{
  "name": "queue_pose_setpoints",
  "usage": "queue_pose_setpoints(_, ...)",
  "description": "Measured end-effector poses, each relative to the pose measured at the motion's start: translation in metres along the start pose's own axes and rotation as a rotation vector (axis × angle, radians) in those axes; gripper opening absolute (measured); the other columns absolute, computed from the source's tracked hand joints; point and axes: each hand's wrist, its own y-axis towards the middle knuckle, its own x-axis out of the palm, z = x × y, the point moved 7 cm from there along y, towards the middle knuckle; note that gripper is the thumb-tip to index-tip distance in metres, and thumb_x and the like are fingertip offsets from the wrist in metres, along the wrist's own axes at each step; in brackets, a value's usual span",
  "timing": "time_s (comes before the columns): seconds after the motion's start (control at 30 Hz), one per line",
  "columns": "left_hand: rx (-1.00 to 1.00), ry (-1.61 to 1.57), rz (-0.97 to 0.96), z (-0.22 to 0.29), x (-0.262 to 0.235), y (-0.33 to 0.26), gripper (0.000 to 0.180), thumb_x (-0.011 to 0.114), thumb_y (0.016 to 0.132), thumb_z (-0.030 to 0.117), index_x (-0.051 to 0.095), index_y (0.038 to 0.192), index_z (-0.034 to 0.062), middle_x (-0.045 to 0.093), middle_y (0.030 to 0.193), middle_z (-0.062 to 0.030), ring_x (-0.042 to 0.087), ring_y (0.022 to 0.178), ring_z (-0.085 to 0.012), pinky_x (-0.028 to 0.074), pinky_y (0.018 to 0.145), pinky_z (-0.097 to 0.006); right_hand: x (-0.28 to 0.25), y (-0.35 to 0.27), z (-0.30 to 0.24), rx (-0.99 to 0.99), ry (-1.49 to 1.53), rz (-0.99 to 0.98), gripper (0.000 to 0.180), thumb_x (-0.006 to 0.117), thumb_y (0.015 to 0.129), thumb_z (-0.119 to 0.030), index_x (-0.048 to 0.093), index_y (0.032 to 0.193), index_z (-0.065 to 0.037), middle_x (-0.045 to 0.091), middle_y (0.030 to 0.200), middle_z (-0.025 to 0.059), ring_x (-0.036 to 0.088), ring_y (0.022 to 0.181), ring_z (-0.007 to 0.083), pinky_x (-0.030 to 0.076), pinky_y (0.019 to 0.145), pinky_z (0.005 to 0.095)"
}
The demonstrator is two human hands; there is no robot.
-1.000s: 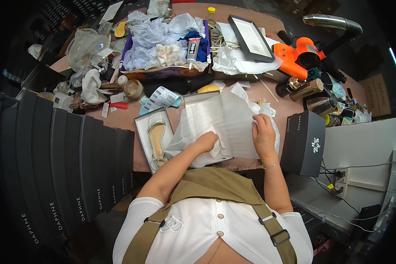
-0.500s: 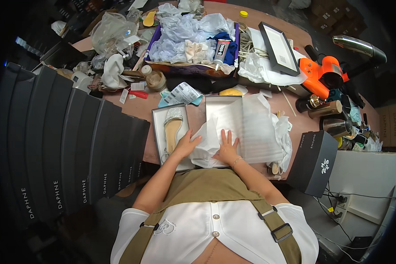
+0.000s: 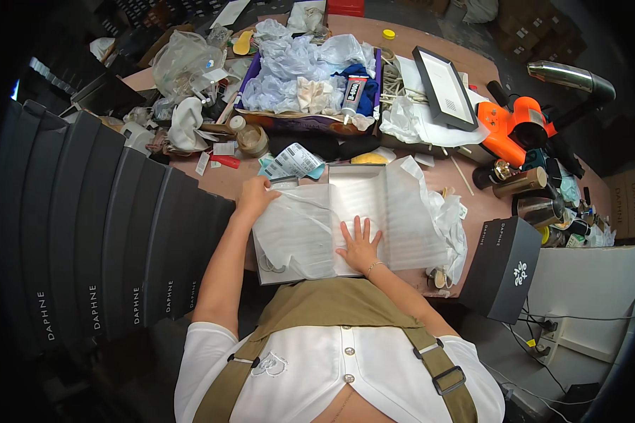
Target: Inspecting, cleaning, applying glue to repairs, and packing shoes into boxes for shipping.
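Note:
In front of me an open shoe box with a white inside lies on the table. My right hand rests flat on its bottom, fingers spread, holding nothing. White tissue paper is spread out to the left over the neighbouring grey-rimmed box part. At its far left corner my left hand pinches the paper's edge. The sparkly shoe in that part is hidden under the sheet. Another flap of tissue hangs over the box's right side.
Dark shoe boxes are stacked at left. A dark box stands right, below an orange heat gun. Behind lie a purple-edged box of crumpled plastic, a glue tube, a jar and a lid.
My left hand has moved away to the far left, drawing the left tissue flap out flat over the shoe. My right hand stays in the box, its fingers now spread wider.

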Motion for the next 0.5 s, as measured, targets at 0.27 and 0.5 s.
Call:
queue_pose_setpoints(0.27,0.779,-0.107,-0.351,0.198,0.066,-0.170,0.042,0.056,0.089,0.028,0.050,0.117,-0.0027,0.056,0.109,-0.0267,0.056,0.100,-0.0410,0.046,0.086,-0.044,0.017,0.005,-0.002,0.017,-0.117,-0.093,0.077,0.055,0.084,-0.051,0.018,0.147,-0.024,0.001,0.153,0.0193,-0.002,0.139,0.0439,0.009,0.096,0.0766)
queue_pose_setpoints(0.5,0.037,0.307,-0.562,0.065,0.097,-0.106,0.067,0.065,0.082,0.038,0.040,0.128,-0.0030,0.053,0.111,-0.0260,0.060,0.092,-0.0394,0.050,0.071,-0.047,0.002,-0.003,0.000,0.018,0.003,-0.006,0.077,0.052,0.085,-0.053,0.019,0.147,-0.022,0.001,0.153,0.0206,-0.004,0.139,0.0449,0.009,0.096,0.0756)
